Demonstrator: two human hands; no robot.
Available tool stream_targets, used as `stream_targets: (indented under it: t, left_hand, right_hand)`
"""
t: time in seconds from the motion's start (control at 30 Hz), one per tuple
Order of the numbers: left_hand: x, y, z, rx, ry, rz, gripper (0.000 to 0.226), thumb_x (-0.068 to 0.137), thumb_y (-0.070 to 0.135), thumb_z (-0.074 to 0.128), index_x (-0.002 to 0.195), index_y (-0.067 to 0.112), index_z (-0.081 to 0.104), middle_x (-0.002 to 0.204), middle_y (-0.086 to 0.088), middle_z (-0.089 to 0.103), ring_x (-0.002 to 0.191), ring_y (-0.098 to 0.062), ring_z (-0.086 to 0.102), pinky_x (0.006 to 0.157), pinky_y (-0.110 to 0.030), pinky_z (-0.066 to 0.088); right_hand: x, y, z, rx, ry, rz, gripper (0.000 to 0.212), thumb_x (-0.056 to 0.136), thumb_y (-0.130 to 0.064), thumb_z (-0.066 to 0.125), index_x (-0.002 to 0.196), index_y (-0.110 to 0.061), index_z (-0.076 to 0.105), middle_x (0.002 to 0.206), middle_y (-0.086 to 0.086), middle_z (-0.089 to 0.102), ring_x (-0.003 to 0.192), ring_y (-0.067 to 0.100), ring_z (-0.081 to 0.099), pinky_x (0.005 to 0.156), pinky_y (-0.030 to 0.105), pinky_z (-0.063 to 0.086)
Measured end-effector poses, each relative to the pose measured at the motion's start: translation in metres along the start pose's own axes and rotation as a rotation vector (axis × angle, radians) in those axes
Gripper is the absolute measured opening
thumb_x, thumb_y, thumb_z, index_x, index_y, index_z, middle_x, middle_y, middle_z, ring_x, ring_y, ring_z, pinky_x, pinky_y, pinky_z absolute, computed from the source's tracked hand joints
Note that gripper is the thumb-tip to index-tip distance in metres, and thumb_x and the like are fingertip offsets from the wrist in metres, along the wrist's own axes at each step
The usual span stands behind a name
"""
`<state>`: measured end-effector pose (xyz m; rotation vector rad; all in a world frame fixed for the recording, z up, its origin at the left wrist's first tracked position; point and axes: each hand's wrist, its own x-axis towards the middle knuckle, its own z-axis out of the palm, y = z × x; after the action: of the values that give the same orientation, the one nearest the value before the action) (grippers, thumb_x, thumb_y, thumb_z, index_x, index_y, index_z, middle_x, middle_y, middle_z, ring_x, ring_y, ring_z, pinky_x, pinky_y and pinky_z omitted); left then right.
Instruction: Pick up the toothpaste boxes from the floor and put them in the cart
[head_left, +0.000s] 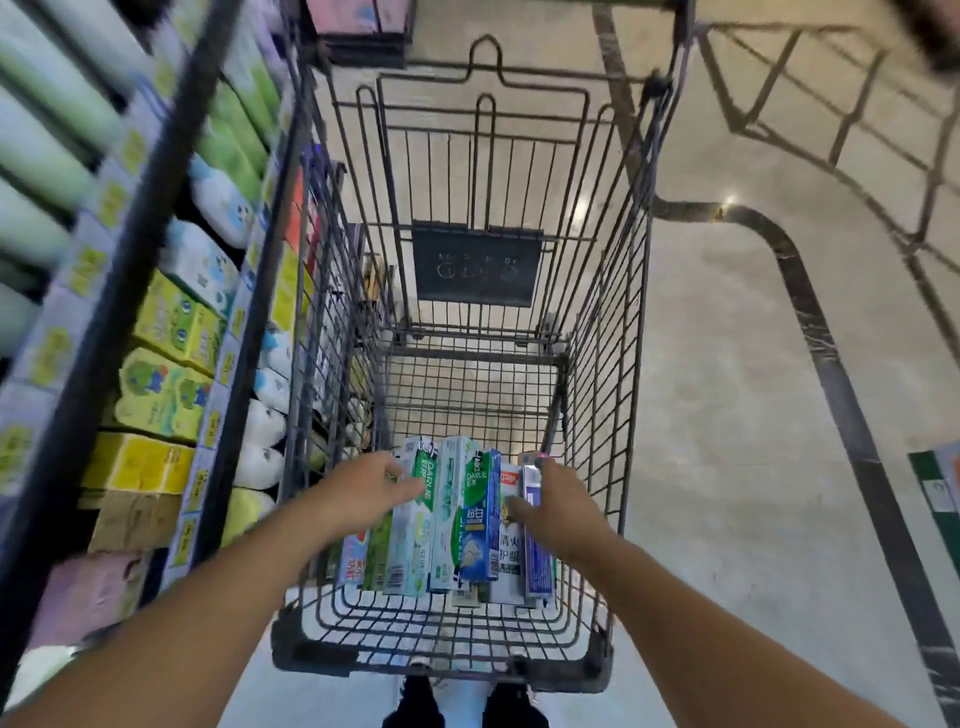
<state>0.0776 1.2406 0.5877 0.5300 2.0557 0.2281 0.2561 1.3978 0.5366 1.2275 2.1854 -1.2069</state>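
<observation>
Toothpaste boxes lie side by side in cart bottom, w/ your hands at both ends of the row. L hand rests loose-fingered on green box; R hand grips purple box. Shelves on your left.

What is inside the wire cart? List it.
In the dark wire shopping cart a row of toothpaste boxes lies side by side, both hands on it. Anything beneath them is covered.
</observation>
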Motion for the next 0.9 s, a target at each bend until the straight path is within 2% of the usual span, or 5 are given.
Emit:
stream_targets:
  t: [0.07, 0.17, 0.4, 0.6, 0.9]
  left_hand:
    - [-0.032, 0.012, -0.032, 0.073, 0.051, 0.042, 0.054, 0.096, 0.055, 0.051, 0.136, 0.018, 0.051, 0.137, -0.003, 0.054, 0.116, -0.019, 0.055, 0.097, -0.033, 0.045]
    - [-0.078, 0.024, -0.072, 0.219, 0.181, 0.097, 0.05, 0.096, 0.059, 0.048, 0.125, 0.018, 0.053, 0.127, -0.004, 0.059, 0.108, -0.021, 0.059, 0.094, -0.039, 0.05]
    - [-0.184, 0.042, -0.114, 0.517, 0.404, 0.084, 0.087, 0.093, 0.07, 0.036, 0.158, 0.015, 0.017, 0.163, -0.008, 0.02, 0.149, -0.026, 0.021, 0.12, -0.042, 0.024]
    - [-0.247, 0.033, -0.103, 0.547, 0.348, 0.03, 0.101, 0.085, 0.079, 0.021, 0.159, 0.018, -0.009, 0.167, -0.006, -0.013, 0.153, -0.024, -0.015, 0.124, -0.05, 0.0]
    - [-0.329, -0.016, -0.045, 0.563, 0.277, 0.088, 0.117, 0.068, 0.089, 0.01, 0.158, 0.018, -0.014, 0.166, -0.007, -0.016, 0.153, -0.027, -0.015, 0.123, -0.053, -0.002]
  right_hand:
    - [-0.02, -0.025, -0.028, -0.162, 0.007, -0.105, 0.065, 0.094, -0.044, 0.06, 0.148, -0.015, 0.037, 0.146, 0.008, 0.045, 0.132, 0.025, 0.047, 0.113, 0.042, 0.039]
    - [-0.049, -0.063, -0.069, -0.315, 0.014, -0.28, 0.072, 0.096, -0.052, 0.053, 0.153, -0.015, 0.029, 0.156, 0.008, 0.036, 0.142, 0.025, 0.036, 0.118, 0.04, 0.029]
    - [-0.11, -0.13, -0.146, -0.675, 0.137, -0.582, 0.087, 0.09, -0.071, 0.038, 0.156, -0.02, 0.016, 0.163, 0.007, 0.019, 0.149, 0.026, 0.019, 0.122, 0.046, 0.016]
    - [-0.162, -0.152, -0.163, -0.803, 0.176, -0.69, 0.1, 0.083, -0.081, 0.029, 0.159, -0.023, 0.001, 0.166, 0.004, -0.004, 0.153, 0.024, -0.004, 0.122, 0.046, 0.001]
    - [-0.254, -0.154, -0.112, -0.845, 0.216, -0.749, 0.098, 0.086, -0.08, 0.034, 0.158, -0.023, -0.002, 0.166, 0.005, -0.007, 0.153, 0.024, -0.006, 0.121, 0.045, -0.002]
